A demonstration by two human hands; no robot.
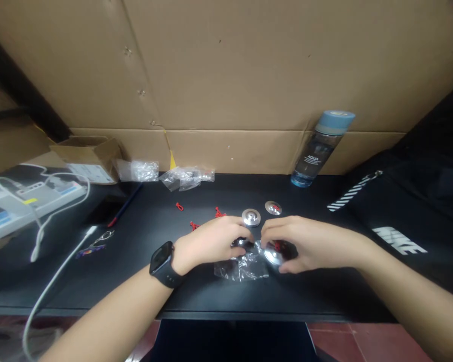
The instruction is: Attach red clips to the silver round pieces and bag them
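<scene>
My left hand (221,239), with a dark watch on its wrist, curls its fingers and thumb around a shiny round metal piece (243,243) that looks like a finger cymbal, mostly hidden. Below it lies a crumpled clear plastic bag (241,269). My right hand (300,242) grips a domed silver finger cymbal (273,256) by its edge; something red shows at its centre. Beyond the hands rest a second silver cymbal (251,217) and another with a red cord in its middle (273,207). Small red cord loops (179,206) lie left of them.
A blue-capped water bottle (319,151) stands at the back right, beside a black bag (403,221). Clear plastic packets (189,177) lie along the cardboard wall. To the left are an open carton (86,156), a power strip (30,206), a white cable (56,281) and keys (98,244).
</scene>
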